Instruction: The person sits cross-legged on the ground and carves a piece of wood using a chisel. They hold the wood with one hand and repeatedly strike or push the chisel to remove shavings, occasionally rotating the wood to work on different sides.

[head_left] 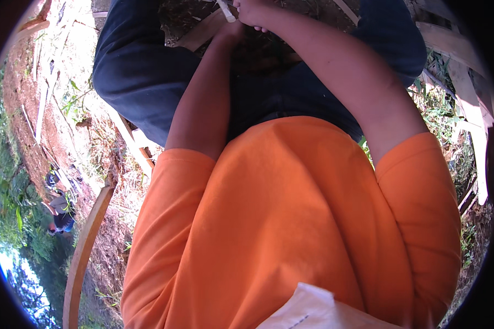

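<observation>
Both my hands come together at the top edge of the head view, between my bent knees. My right hand (251,13) is curled closed, its fingertips showing underneath; what it grips is hidden. Just below and left of it is my left hand (232,32), in shadow, its fingers out of sight. A pale, narrow stick-like piece (225,9) runs in from the top edge, its blunt end at my left hand and close beside the right. Which hand holds it, I cannot tell. Behind my left hand lies a flat brown wooden board (202,31).
Wooden planks (472,104) lie at the right, over grass. A curved-looking wooden beam (88,255) stands at the lower left, with a thinner slat (133,141) near my left knee. Farther left, another person (60,211) is on the sunlit bare soil by green plants.
</observation>
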A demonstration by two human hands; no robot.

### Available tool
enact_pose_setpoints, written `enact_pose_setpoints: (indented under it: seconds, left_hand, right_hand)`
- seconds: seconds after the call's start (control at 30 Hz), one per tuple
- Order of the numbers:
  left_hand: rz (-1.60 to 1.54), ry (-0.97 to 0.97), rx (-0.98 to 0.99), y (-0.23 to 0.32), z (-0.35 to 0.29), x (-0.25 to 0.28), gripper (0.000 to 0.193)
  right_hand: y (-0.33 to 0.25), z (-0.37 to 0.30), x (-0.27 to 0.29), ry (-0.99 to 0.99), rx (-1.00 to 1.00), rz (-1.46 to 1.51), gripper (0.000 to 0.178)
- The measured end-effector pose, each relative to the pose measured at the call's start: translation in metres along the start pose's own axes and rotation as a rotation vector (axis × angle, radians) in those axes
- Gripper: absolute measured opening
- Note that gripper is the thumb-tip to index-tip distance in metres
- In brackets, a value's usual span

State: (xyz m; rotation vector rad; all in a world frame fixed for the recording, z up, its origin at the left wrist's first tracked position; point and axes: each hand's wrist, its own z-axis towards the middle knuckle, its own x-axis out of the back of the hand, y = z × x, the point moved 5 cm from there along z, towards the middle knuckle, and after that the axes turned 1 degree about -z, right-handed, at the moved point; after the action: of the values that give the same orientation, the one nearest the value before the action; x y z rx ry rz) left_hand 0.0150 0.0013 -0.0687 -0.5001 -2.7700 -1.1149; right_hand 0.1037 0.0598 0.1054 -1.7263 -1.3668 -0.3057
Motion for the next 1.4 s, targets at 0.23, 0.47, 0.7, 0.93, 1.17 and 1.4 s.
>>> enact_pose_setpoints:
  seconds: [0.23,0.47,0.7,0.93,1.17,1.4]
  left_hand:
    - [0.093,0.058,0.007,0.011,-0.021,0.003,0.072]
    - [0.090,-0.014,0.137,0.006,-0.035,0.006,0.069]
    - [0.030,-0.040,0.101,-0.011,-0.015,0.003,0.062]
    - [0.072,0.001,0.036,-0.020,0.001,-0.001,0.068]
    - [-0.012,0.008,0.028,0.016,-0.045,0.001,0.068]
    - [0.035,0.001,0.083,0.008,-0.038,0.008,0.066]
  right_hand:
    - [0.041,0.084,-0.023,0.236,-0.126,0.002,0.027]
    - [0.046,0.034,0.000,0.009,-0.086,0.323,0.030]
    - [0.039,-0.011,0.005,-0.100,-0.058,0.212,0.030]
    - [0.029,-0.002,-0.005,-0.089,-0.066,0.099,0.026]
    - [0.021,0.016,-0.021,0.083,-0.094,0.057,0.022]
    - [0.023,0.065,-0.005,-0.038,-0.118,0.041,0.022]
